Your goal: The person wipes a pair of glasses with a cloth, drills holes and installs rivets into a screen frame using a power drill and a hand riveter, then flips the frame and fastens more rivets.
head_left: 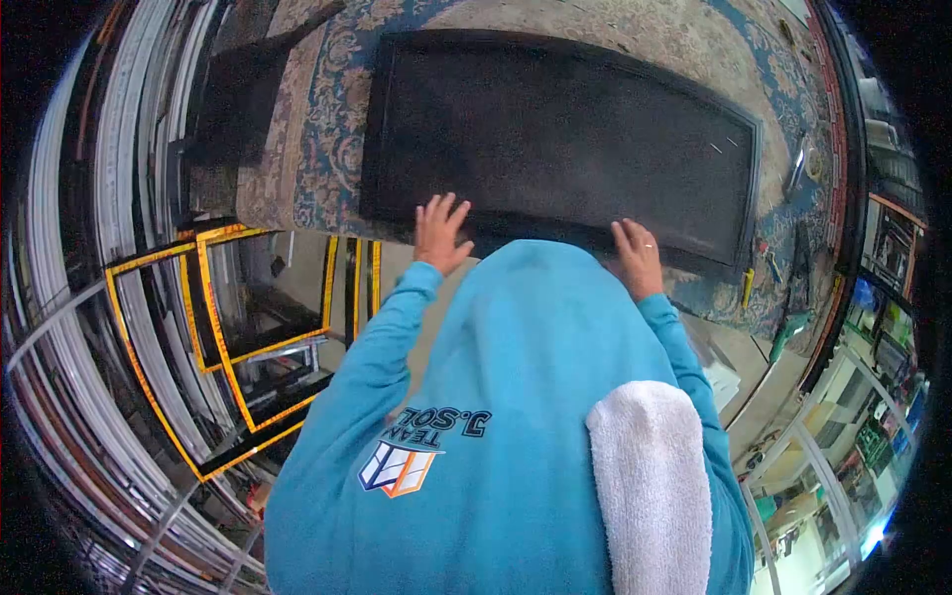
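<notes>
A large dark panel with a black frame (pixel 565 129) lies flat on a patterned carpet in front of me. My left hand (pixel 441 236) is at its near edge, left of middle, with fingers spread and palm down. Further right, my right hand (pixel 638 258) rests at the same near edge, fingers stretched out, a ring on one finger. Neither hand is wrapped round anything. Two short pale strips (pixel 724 145) lie near the panel's right end; they are too small to name.
The blue and beige carpet (pixel 337 129) covers the work surface. Along its right side lie a yellow-handled tool (pixel 748 288), a green-handled tool (pixel 788 332) and a shiny metal tool (pixel 796 169). Yellow-edged black frames (pixel 213 337) and long profiles (pixel 119 129) stand at left.
</notes>
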A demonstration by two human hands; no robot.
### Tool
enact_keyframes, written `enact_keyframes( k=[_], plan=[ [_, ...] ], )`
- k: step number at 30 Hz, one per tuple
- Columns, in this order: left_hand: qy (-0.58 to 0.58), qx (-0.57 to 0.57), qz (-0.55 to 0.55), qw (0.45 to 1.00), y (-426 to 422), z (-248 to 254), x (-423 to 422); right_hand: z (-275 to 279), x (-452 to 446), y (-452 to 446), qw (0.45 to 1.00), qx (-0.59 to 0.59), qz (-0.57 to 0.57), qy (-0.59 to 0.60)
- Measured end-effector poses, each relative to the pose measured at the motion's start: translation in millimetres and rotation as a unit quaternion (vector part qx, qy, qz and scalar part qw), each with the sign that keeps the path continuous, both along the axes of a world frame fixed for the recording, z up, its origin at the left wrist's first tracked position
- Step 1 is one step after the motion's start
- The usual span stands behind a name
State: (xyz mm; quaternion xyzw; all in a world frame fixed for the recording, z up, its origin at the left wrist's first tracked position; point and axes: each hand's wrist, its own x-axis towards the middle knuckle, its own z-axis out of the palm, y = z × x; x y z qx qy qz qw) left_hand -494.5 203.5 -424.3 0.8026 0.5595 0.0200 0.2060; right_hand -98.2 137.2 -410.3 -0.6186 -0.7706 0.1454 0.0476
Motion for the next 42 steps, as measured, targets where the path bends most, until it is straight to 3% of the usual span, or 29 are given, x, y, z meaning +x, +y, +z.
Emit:
enact_keyframes(
  k=[7, 12, 16, 21, 33, 35, 36, 39, 42],
  plan=[
    [-0.006, 0.012, 0.035, 0.999, 7.7, 6.3, 29.5, -14.9, -15.4, -7.1, 0.999, -0.009, -0.031, -0.017],
    [-0.064, 0.067, -0.017, 0.996, 14.0, -5.1, 24.3, -18.1, -14.8, 2.8, 0.999, -0.007, -0.025, -0.033],
    [-0.036, 0.042, -0.032, 0.998, 17.8, -0.3, 24.2, -30.5, -10.0, 1.8, 0.997, -0.006, 0.006, -0.072],
    [-0.002, 0.034, -0.047, 0.998, 17.1, -4.5, 21.5, -25.9, -18.3, 5.5, 0.996, -0.027, -0.048, -0.076],
    [0.018, 0.083, -0.055, 0.995, 8.7, -9.4, 26.8, -26.0, -18.7, 1.3, 0.991, -0.04, -0.016, -0.126],
    [-0.005, 0.057, -0.051, 0.997, 10.4, -7.3, 28.4, -24.2, -17.2, 0.4, 0.996, 0.005, 0.002, -0.088],
    [-0.024, 0.03, -0.046, 0.998, 11.5, -5.6, 32.7, -8.9, -21.3, 4.4, 0.999, -0.026, -0.009, -0.032],
    [-0.056, 0.046, -0.106, 0.992, 9.3, -3.2, 52.8, -31.7, -12.0, 1.1, 0.997, 0.0, 0.014, -0.076],
    [-0.075, 0.059, -0.159, 0.983, 5.0, -9.2, 89.9, -15.9, -18.2, 4.5, 0.996, -0.028, 0.01, -0.082]
  ],
)
